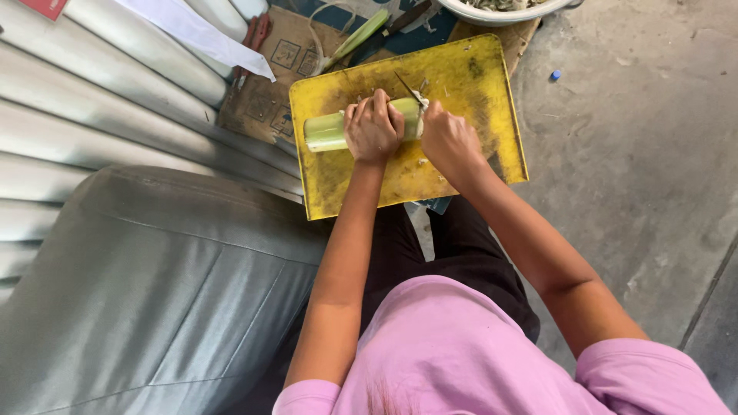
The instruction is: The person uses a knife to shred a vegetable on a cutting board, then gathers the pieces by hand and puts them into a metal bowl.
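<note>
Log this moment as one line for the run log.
left hand: holds green stalk flat on yellow cutting board | right hand: grips knife at stalk's right end | bowl: beyond board

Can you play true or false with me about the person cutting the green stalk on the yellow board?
1. The left hand grips a pale green stalk. True.
2. The cutting board is blue. False: it is yellow.
3. The right hand holds a knife at the stalk's end. True.
4. The board lies on a table. False: it lies on flattened cardboard on the floor.
5. The person's shirt is green. False: it is pink.
</note>
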